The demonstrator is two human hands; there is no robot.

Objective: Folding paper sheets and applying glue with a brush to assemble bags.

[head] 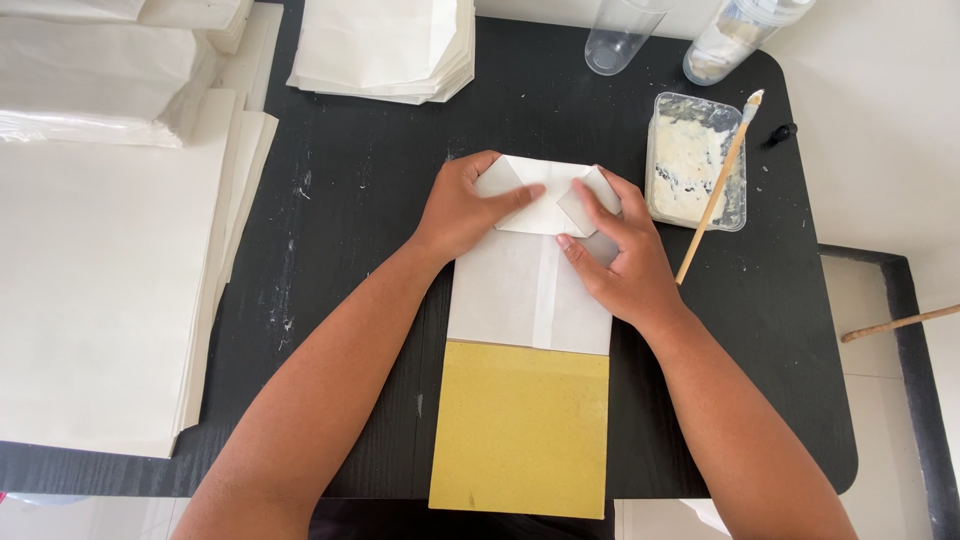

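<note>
A white paper bag (530, 290) lies flat mid-table on a yellow board, its top end folded. More folded white bags (385, 45) are stacked behind.

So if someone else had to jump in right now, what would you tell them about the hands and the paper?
Left hand: flat on the folded end of the white paper, index finger pressing the flap.
Right hand: fingers pressing the flap's right corner.
The paper is wrapped round a yellow board on the black table; the board sticks out at the near end.
Done: long seam closed, far end folded into a diamond shape.
Left: the flaps are only held down by hand. The glue tub and brush sit to the right, untouched.
Paper sheets are stacked at left.
</note>
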